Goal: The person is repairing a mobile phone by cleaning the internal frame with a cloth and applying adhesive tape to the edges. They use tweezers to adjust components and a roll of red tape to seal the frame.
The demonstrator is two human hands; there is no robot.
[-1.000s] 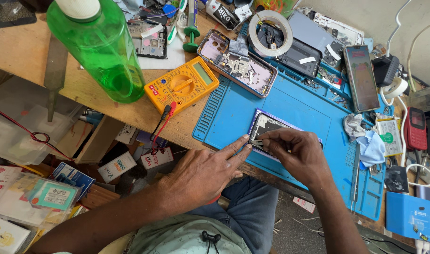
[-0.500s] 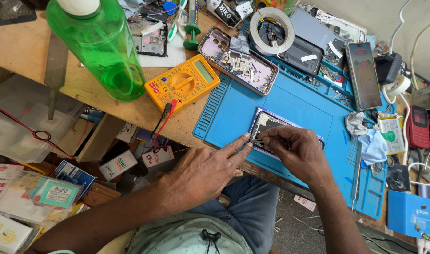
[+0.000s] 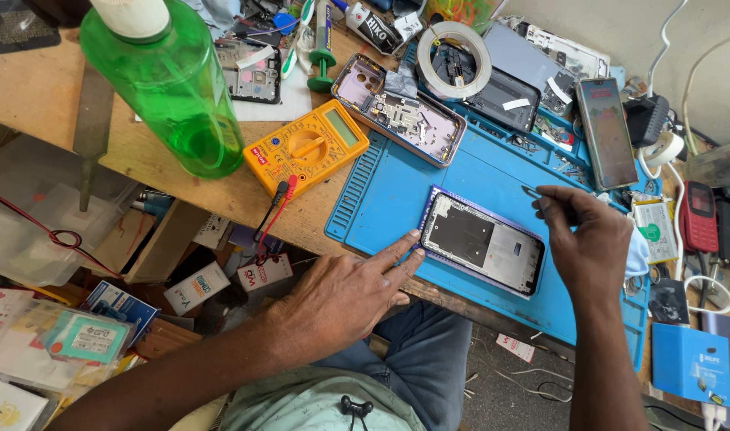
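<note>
The phone frame [image 3: 482, 251] is lying flat on the blue mat [image 3: 381, 199] on the counter, dark inside with a pale purple rim. My left hand [image 3: 349, 295] is pressing its left edge with open fingers. My right hand [image 3: 593, 239] is hovering beside its right end, pinching tweezers [image 3: 534, 192].

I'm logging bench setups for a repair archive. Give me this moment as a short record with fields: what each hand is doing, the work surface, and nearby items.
left hand: fingertips press the near corner of the phone frame, steadying it
right hand: raised just past the frame's far end, pinching slim tweezers
work surface: blue mat on a wooden bench
behind the frame: second opened phone shell, tape roll
left of mat: yellow multimeter, green bottle
right side: intact phone lying face up
</note>
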